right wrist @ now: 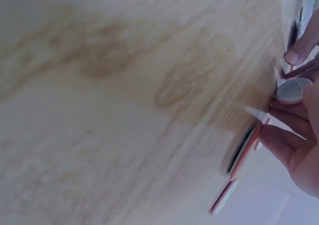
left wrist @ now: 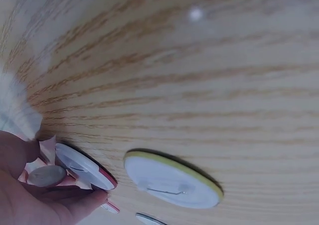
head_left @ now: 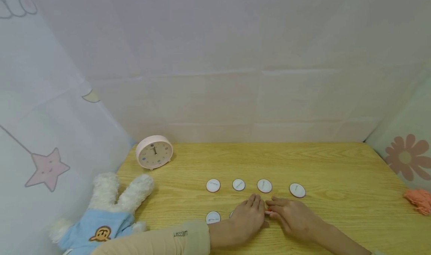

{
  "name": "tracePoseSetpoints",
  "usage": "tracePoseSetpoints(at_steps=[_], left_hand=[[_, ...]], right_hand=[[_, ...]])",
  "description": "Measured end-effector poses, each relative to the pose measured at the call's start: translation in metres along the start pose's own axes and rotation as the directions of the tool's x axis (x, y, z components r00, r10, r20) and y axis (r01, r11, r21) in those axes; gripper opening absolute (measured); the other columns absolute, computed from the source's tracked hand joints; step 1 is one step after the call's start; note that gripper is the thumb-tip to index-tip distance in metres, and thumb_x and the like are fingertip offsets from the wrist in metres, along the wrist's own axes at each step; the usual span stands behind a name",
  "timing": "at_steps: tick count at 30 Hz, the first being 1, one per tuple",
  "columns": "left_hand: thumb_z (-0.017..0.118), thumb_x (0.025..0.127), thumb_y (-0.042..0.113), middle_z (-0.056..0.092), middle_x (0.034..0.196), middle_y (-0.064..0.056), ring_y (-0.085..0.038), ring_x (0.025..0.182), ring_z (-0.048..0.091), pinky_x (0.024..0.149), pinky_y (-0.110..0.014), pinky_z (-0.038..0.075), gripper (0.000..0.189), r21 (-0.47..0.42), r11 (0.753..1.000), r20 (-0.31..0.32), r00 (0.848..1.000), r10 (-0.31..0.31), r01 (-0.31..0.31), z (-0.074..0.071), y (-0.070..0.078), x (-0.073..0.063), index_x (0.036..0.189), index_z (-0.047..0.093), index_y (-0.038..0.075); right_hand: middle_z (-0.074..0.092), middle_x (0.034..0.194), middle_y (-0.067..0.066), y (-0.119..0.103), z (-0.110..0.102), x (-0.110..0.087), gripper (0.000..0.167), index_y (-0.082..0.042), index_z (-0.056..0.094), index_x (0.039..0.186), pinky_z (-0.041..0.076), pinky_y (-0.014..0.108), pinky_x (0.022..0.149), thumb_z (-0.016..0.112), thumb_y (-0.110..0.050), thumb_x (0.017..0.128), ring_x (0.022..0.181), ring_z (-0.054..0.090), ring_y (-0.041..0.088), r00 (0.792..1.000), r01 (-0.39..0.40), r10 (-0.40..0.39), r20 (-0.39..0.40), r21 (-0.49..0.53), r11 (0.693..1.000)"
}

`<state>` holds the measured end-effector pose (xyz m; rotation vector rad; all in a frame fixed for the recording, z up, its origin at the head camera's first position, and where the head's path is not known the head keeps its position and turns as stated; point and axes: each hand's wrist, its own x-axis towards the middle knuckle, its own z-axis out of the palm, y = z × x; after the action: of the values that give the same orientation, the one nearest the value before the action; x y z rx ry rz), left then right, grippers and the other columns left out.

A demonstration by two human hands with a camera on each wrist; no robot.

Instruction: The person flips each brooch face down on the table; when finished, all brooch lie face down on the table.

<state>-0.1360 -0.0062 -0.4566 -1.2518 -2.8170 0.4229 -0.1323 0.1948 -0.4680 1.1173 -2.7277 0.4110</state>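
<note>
Between the two hands a small pin badge (right wrist: 293,90) shows its white back and reddish rim; only a reddish sliver of it shows in the head view. My left hand (head_left: 247,217), back upward, holds it from the left with thumb and fingers. From the right, my right hand (head_left: 293,215) grips it with bent fingers. Thin whitish film (right wrist: 256,113) sticks out beside the fingertips. Pin side up, a yellow-rimmed badge (left wrist: 173,180) lies close to the hands. A red-rimmed badge (left wrist: 87,168) lies behind the held one in the left wrist view.
Several badges form a row behind the hands, among them one badge (head_left: 264,186) just beyond the fingertips. Another badge (head_left: 213,217) lies near the left sleeve. A pink clock (head_left: 155,153) stands back left, above a plush toy (head_left: 101,221). Orange yarn (head_left: 418,200) lies far right.
</note>
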Motion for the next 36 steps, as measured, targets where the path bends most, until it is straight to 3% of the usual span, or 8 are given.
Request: tracePoseSetpoints(at_steps=[6, 11, 18, 24, 29, 36], left_hand=[[0.039, 0.098, 0.058, 0.053, 0.140, -0.009, -0.019, 0.131, 0.048, 0.098, -0.024, 0.045, 0.070, -0.010, 1.000, -0.053, 0.998, -0.013, 0.012, 0.001, -0.001, -0.001, 0.141, 0.048, 0.003], [0.041, 0.098, 0.057, 0.056, 0.136, -0.010, -0.019, 0.128, 0.051, 0.096, -0.024, 0.046, 0.070, 0.007, 1.000, -0.107, 0.994, -0.017, 0.018, 0.003, 0.000, -0.001, 0.138, 0.051, 0.001], [0.036, 0.098, 0.058, 0.053, 0.140, -0.009, -0.019, 0.130, 0.049, 0.098, -0.024, 0.045, 0.073, 0.013, 0.999, -0.075, 0.997, -0.030, 0.032, 0.004, 0.002, -0.001, 0.142, 0.047, 0.000], [0.030, 0.099, 0.057, 0.049, 0.144, -0.008, -0.018, 0.131, 0.047, 0.098, -0.024, 0.044, 0.074, 0.038, 0.999, -0.052, 0.998, -0.027, 0.029, 0.005, 0.002, -0.002, 0.145, 0.043, 0.001], [0.029, 0.100, 0.056, 0.049, 0.143, -0.009, -0.018, 0.131, 0.047, 0.099, -0.024, 0.044, 0.074, 0.052, 0.998, -0.077, 0.997, -0.016, 0.020, 0.006, 0.001, -0.003, 0.146, 0.041, 0.000], [0.029, 0.099, 0.056, 0.050, 0.143, -0.009, -0.020, 0.131, 0.047, 0.101, -0.024, 0.042, 0.074, 0.072, 0.997, -0.086, 0.996, 0.016, -0.010, 0.007, 0.000, -0.002, 0.145, 0.043, 0.000]], right_hand=[[0.071, 0.110, 0.000, 0.000, 0.005, 0.000, 0.016, -0.008, 0.073, 0.106, 0.055, 0.041, 0.083, 0.061, -0.013, 0.096, 0.103, 0.067, 0.024, 0.990, 0.025, -0.019, -0.142, 0.038, 0.999], [0.070, 0.107, -0.001, -0.001, 0.010, -0.001, 0.012, -0.009, 0.073, 0.102, 0.056, 0.040, 0.082, 0.065, -0.010, 0.093, 0.102, 0.067, 0.024, 0.976, 0.055, -0.051, -0.212, 0.014, 0.998], [0.070, 0.108, 0.006, -0.002, 0.014, -0.005, 0.020, -0.009, 0.072, 0.107, 0.057, 0.040, 0.078, 0.072, -0.009, 0.087, 0.099, 0.068, 0.024, 0.962, 0.050, -0.053, -0.269, -0.016, 0.999], [0.069, 0.113, 0.006, -0.001, 0.013, -0.007, 0.029, -0.006, 0.070, 0.114, 0.056, 0.041, 0.080, 0.073, -0.017, 0.088, 0.104, 0.066, 0.026, 0.967, 0.078, -0.091, -0.238, -0.064, 0.995], [0.067, 0.118, 0.006, 0.001, 0.011, -0.010, 0.042, -0.003, 0.067, 0.121, 0.055, 0.040, 0.083, 0.072, -0.030, 0.089, 0.108, 0.064, 0.026, 0.975, 0.105, -0.125, -0.184, -0.115, 0.988], [0.060, 0.133, 0.010, 0.005, 0.011, -0.009, 0.057, 0.000, 0.059, 0.133, 0.053, 0.040, 0.089, 0.071, -0.035, 0.089, 0.117, 0.060, 0.025, 0.980, 0.134, -0.149, -0.132, -0.116, 0.984]])
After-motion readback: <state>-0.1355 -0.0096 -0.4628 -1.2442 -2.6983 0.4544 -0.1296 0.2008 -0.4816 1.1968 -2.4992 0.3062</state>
